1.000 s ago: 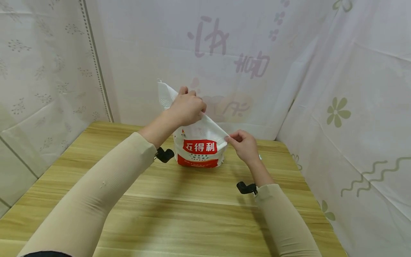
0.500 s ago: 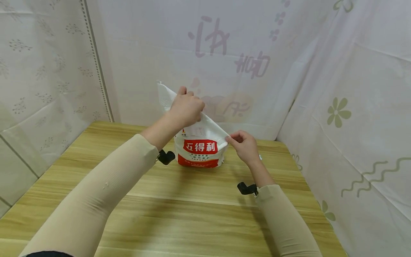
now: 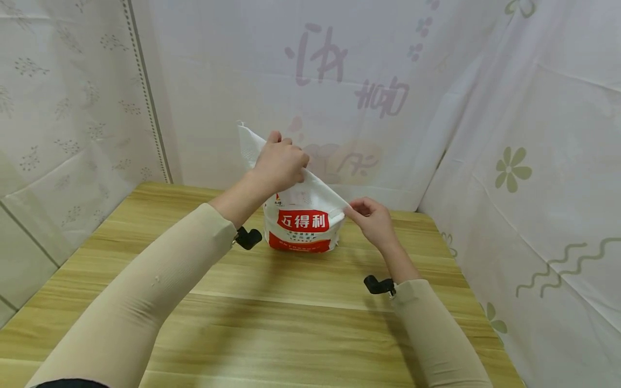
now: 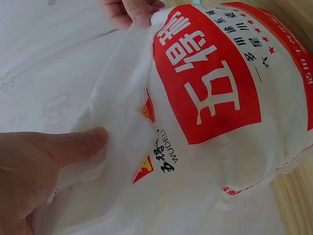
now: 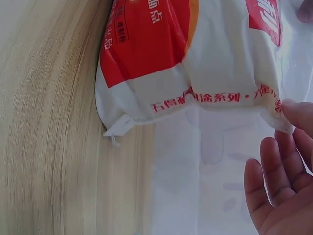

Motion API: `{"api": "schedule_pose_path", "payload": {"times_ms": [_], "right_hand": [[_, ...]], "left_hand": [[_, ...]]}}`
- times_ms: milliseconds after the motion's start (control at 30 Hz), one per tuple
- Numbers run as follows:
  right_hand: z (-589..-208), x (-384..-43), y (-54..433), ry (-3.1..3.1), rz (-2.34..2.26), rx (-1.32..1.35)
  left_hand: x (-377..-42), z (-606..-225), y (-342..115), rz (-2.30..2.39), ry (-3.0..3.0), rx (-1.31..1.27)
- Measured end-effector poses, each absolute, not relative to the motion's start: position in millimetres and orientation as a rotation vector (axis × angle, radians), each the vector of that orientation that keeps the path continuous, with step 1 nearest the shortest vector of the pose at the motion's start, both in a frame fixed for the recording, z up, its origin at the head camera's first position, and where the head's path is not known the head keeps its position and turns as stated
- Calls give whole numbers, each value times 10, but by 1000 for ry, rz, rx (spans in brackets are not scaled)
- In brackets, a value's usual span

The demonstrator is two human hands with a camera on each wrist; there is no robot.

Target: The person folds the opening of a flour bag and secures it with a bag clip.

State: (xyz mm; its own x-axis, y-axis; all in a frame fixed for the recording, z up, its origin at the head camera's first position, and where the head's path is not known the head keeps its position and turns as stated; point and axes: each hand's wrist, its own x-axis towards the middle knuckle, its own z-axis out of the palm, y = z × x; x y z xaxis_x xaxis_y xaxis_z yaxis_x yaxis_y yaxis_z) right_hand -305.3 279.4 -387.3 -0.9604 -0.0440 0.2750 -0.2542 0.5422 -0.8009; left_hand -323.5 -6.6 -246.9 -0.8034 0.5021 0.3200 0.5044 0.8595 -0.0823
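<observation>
A white bag with red printed panels (image 3: 303, 221), labelled WUDELI in the left wrist view, stands on the wooden table. Its slack upper part slopes from a high left corner down to the right. My left hand (image 3: 281, 161) grips the top edge, its thumb (image 4: 83, 147) lying along the near face of the bag (image 4: 215, 98). At the lower right end of that edge, my right hand (image 3: 373, 221) pinches the corner between thumb and forefinger. The other fingers (image 5: 276, 171) of this hand are loosely bent, off the bag (image 5: 220, 63). What the bag holds is hidden.
The wooden table (image 3: 271, 334) spreads out in front of the bag. Pale patterned curtains (image 3: 218, 81) hang behind it and along both sides. Each wrist carries a small black camera mount (image 3: 380, 284). A tiny pale object (image 3: 393, 237) lies beside the right hand.
My right hand has shifted slightly to the right with the pinched corner. The left hand keeps its grip with hardly any movement, and the bag stays in place.
</observation>
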Motion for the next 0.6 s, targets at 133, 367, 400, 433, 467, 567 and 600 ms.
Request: {"api": "schedule_pose_path", "payload": {"times_ms": [133,367,400,433,467,567,600], "right_hand": [[-3859,-3040,2857,-2567,1387,268],[-3797,-2983,3108,-2565,1354,256],[-3789,-2972,3156,-2564,1350,250],[-3780,-2957,3207,-2562,1355,243],[-3779,-2944,3260,-2562,1353,233],[-3786,-2906,3432,-2576,1343,189],[-3795,-2893,3491,-2581,1336,175]], "left_hand": [[-3244,-2469,-84,-2,-2692,-769],[-3244,-2464,-101,-2,-2695,-777],[-3243,-2462,-102,0,-2696,-780],[-3243,-2459,-103,6,-2696,-782],[-3243,-2457,-104,12,-2695,-784],[-3241,-2451,-105,22,-2694,-790],[-3241,-2450,-106,23,-2694,-790]]}}
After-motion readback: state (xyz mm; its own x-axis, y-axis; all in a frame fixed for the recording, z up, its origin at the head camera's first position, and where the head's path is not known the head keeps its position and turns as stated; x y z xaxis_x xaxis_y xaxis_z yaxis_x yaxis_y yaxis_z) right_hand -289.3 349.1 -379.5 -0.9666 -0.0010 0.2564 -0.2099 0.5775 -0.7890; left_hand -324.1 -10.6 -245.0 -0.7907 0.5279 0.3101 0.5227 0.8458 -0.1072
